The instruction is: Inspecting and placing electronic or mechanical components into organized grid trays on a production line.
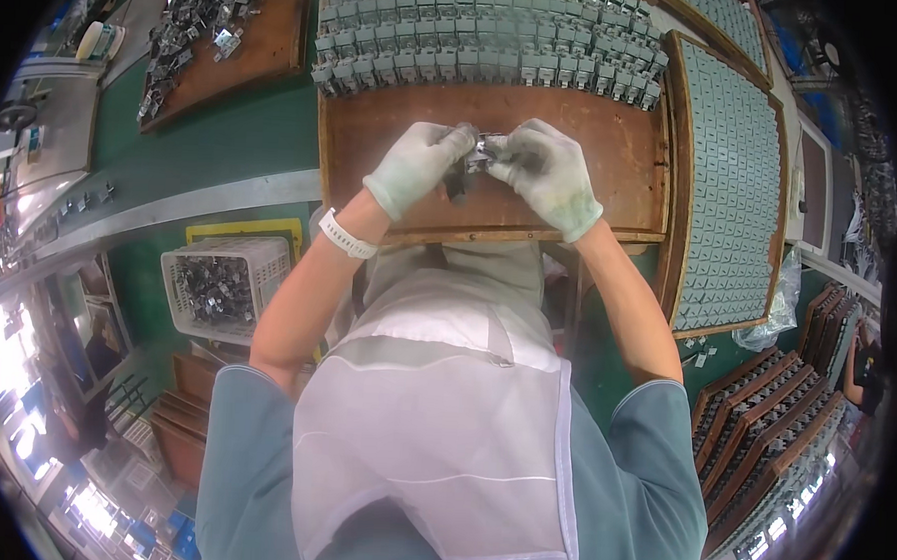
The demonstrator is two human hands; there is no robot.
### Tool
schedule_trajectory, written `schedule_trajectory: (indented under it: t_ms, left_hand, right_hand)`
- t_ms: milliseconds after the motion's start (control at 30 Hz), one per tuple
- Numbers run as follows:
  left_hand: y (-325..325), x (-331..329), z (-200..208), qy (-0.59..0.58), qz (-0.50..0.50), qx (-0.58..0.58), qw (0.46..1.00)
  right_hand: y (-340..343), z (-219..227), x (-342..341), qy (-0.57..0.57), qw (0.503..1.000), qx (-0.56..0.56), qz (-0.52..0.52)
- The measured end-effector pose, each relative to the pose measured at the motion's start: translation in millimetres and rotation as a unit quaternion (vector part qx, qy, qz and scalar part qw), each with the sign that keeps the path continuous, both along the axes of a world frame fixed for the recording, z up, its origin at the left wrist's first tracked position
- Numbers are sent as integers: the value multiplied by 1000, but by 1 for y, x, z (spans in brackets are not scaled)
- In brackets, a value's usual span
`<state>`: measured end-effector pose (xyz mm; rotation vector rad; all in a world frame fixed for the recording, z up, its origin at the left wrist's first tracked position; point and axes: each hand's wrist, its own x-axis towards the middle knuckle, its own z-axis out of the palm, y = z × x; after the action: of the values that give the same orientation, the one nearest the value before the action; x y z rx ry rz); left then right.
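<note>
Both my hands wear pale gloves with dark-stained fingertips and meet over the bare front part of a wooden tray [416,113]. Between them is a small shiny metal part [481,153], mostly covered by the fingers. My left hand [421,164] pinches it from the left, and something dark hangs below those fingers. From the right, my right hand [550,172] grips the same part with bent fingers. Behind them, rows of small grey-and-metal assemblies [469,41] stand upright in the tray's far half.
A wooden tray of grey pieces [728,182] lies to the right. Loose metal parts [194,29] are heaped on a brown board at the far left. A white basket [274,262] of metal parts stands at lower left. Stacked trays [772,424] lean at lower right.
</note>
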<state>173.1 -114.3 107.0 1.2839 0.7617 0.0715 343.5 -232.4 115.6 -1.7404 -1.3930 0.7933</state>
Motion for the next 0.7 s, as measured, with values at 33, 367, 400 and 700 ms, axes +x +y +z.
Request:
schedule_trajectory:
  t_ms: [33,367,400,700]
  left_hand:
    - [2,0,0,-3,-4,2,1000]
    - [-19,3,15,-57,-31,-7,998]
    - [-24,7,14,-63,4,-11,998]
    - [-1,18,29,-73,-128,-33,989]
  right_hand:
    - [0,0,-1,6,1000,1,-12]
    - [-10,17,11,-47,997,10,63]
    - [-13,15,13,-47,996,32,62]
    - [-21,23,29,-4,995,38,87]
